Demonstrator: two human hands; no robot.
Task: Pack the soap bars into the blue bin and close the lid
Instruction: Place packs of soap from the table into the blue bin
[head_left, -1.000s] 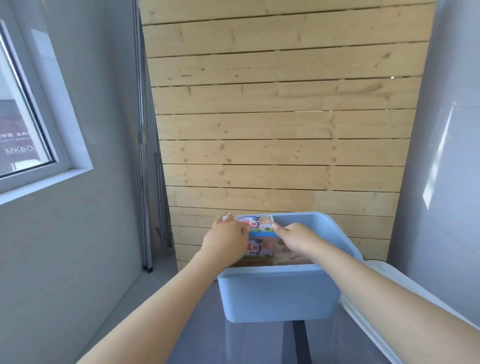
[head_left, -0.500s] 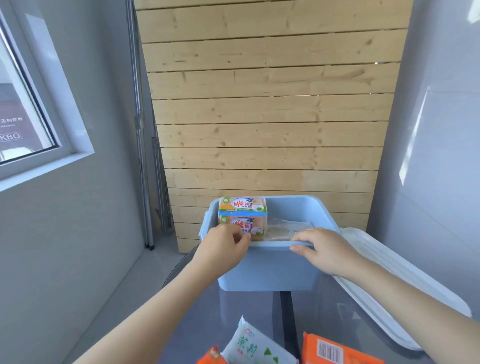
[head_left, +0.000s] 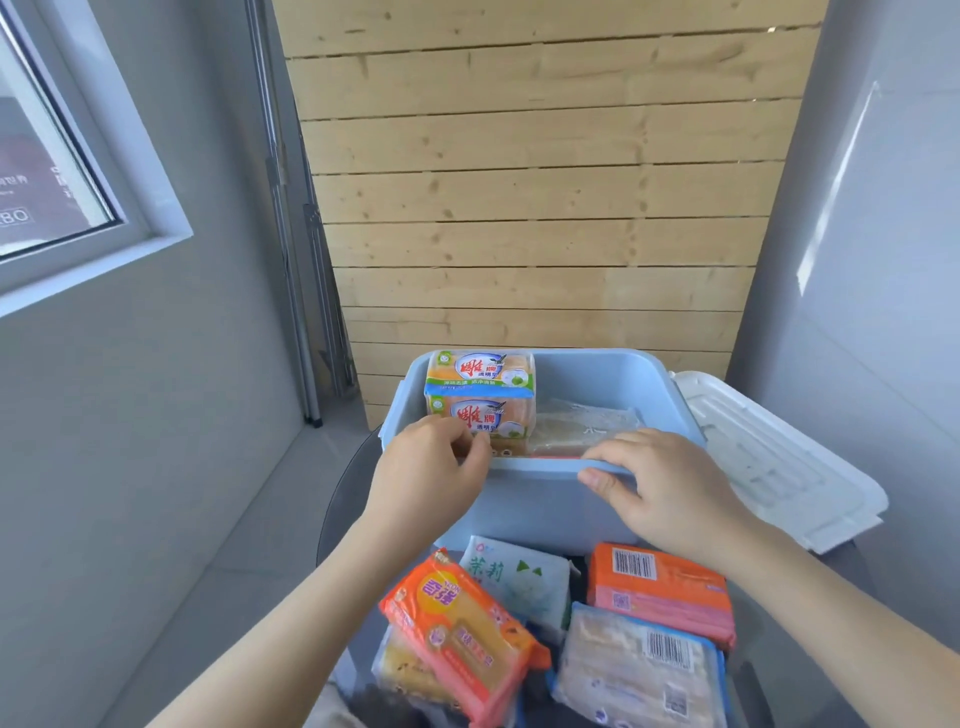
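Blue bin (head_left: 535, 499), partly packed: the left hand (head_left: 431, 480) curls empty at its near rim while the right hand (head_left: 660, 493) grips that rim. Several soap packs (head_left: 524, 634) lie at the table's near edge, the white lid (head_left: 779, 467) off right. Packing continues; next comes picking up a pack.

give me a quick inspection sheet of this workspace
surface: dark glass table, mostly covered
job's things: blue bin open, soap packs stacked inside at left; white lid off, lying right of the bin
clutter: five soap packs waiting in front of the bin
grippers: left hand at the stacked packs, hold unclear; right hand gripping the near rim
cables: nothing seen
surroundings: plank wall behind, window at left
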